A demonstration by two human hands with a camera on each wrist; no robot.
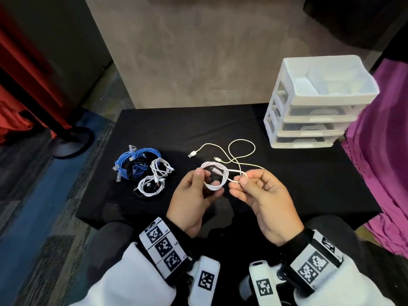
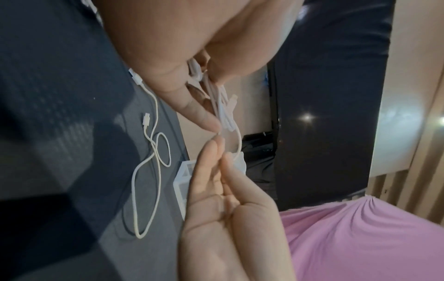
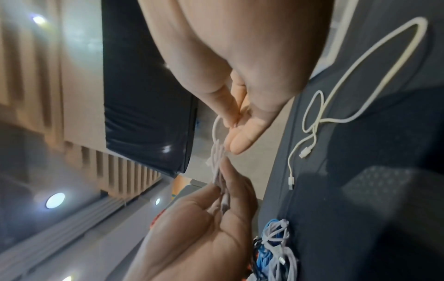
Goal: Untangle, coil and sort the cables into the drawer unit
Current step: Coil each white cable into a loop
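Head view: the left hand (image 1: 194, 195) held a coiled white cable (image 1: 215, 177) at centre; the right hand (image 1: 262, 199) pinched its tail. Drawer unit (image 1: 313, 102) sat at two o'clock. Left wrist view: loose cable (image 2: 153, 152) lay at nine o'clock. Right wrist view: cable pile (image 3: 273, 251) at five o'clock.

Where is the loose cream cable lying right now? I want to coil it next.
In the head view the loose cream cable lies uncoiled on the black table, just beyond both hands, between the cable pile and the drawer unit.

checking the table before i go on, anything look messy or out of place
One loose white cable sprawls uncoiled on the black table, crossing itself in a loop, unlike the bundled pile at left. Both hands hold another white coil.
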